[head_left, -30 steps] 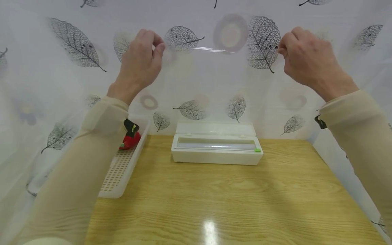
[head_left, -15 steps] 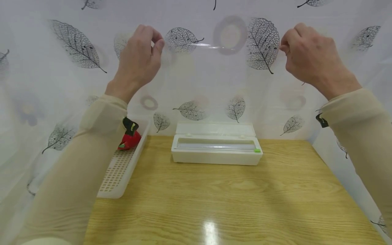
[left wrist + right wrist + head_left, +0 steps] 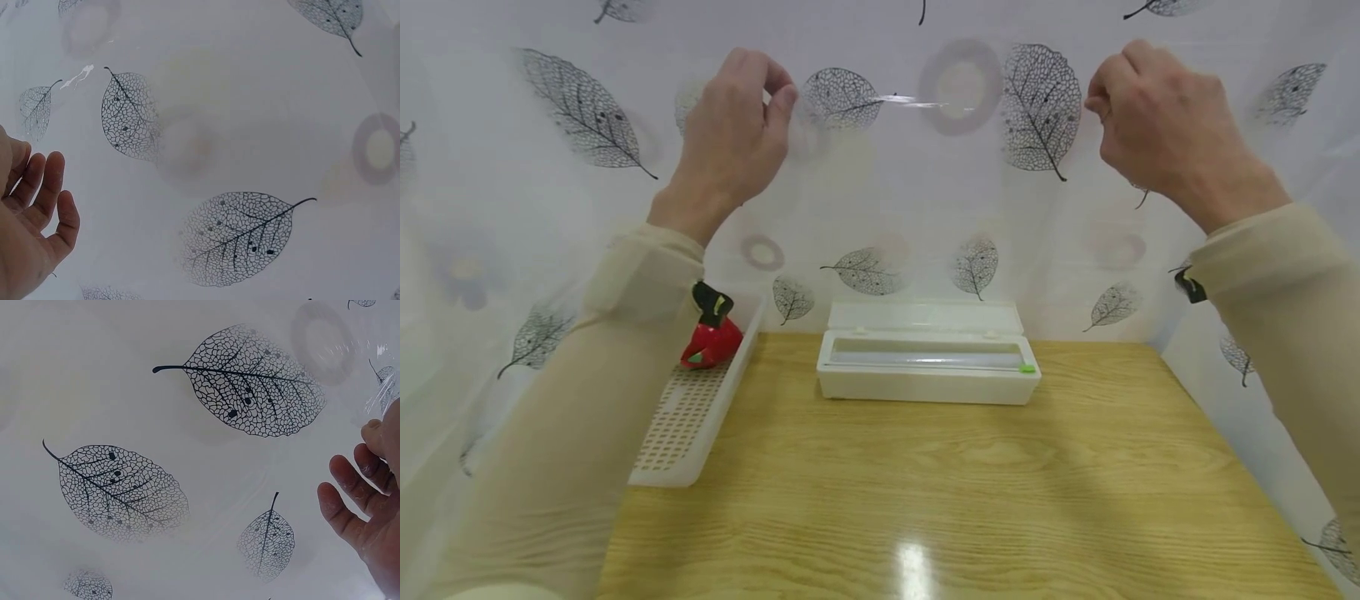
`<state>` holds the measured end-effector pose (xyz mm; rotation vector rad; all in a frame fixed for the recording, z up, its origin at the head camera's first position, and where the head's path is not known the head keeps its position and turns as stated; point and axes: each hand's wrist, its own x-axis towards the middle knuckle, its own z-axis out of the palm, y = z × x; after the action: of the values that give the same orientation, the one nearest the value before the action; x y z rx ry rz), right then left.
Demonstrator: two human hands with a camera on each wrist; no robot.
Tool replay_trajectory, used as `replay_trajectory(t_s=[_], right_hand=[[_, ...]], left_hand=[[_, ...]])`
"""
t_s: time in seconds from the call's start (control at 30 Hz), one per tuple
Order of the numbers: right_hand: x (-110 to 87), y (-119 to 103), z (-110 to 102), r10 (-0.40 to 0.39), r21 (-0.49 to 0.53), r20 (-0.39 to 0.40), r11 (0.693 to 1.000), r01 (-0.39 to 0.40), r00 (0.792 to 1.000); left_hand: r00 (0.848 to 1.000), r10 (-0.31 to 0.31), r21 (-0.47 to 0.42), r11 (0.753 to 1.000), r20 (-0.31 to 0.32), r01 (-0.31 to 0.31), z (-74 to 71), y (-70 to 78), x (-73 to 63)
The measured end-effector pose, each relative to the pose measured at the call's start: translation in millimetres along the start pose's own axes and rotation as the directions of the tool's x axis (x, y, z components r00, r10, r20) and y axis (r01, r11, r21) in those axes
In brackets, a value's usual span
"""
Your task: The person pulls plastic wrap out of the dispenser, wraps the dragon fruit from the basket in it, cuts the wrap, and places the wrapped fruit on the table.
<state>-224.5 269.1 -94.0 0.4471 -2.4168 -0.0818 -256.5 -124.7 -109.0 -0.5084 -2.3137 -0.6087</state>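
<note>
A clear sheet of cling film [image 3: 917, 102] stretches between the two raised hands, showing mostly as a streak of glare. My left hand [image 3: 733, 125] pinches one end between thumb and forefinger, and my right hand [image 3: 1168, 121] pinches the other. Gathered, shiny film [image 3: 375, 403] bunches at the right thumb in the right wrist view. In the left wrist view, the other fingers of the left hand [image 3: 37, 219] are loosely bent. Below, a white cling film dispenser [image 3: 928, 387] stands on the table with its lid up, a film roll [image 3: 925, 359] inside and a green slider at its right end.
A white perforated basket [image 3: 718, 421] stands at the left of the wooden table [image 3: 970, 492], partly behind the left sleeve. In it lies a red pepper-like object [image 3: 715, 342] with a green patch. A translucent leaf-print curtain [image 3: 880, 192] hangs behind.
Both hands have risen slightly and drifted a little farther apart, the film's glare rising with them. The dispenser and basket stay in place.
</note>
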Motion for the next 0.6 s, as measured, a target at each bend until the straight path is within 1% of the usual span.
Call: replay_trajectory(t_s=[0.2,0.3,0.47,0.6], right_hand=[[2.3,-1.3,-3.2,0.009,0.004,0.012,1.0,-0.009,1.0],[3.1,-2.0,-4.2,0.013,0.005,0.005,1.0,-0.013,1.0],[4.3,-1.9,-5.9,0.023,0.005,-0.003,1.0,-0.023,1.0],[5.5,-1.1,-7.4,0.022,0.007,-0.003,1.0,-0.022,1.0]], left_hand=[[1.0,-0.006,0.0,1.0,-0.003,0.006,-2.6,-0.5,1.1],[1.0,0.001,0.007,1.0,-0.009,-0.001,-4.2,-0.1,2.0],[1.0,-0.01,0.021,1.0,-0.012,0.01,-5.6,0.5,4.1],[1.0,-0.006,0.031,1.0,-0.014,0.006,-8.4,1.8,5.9]])
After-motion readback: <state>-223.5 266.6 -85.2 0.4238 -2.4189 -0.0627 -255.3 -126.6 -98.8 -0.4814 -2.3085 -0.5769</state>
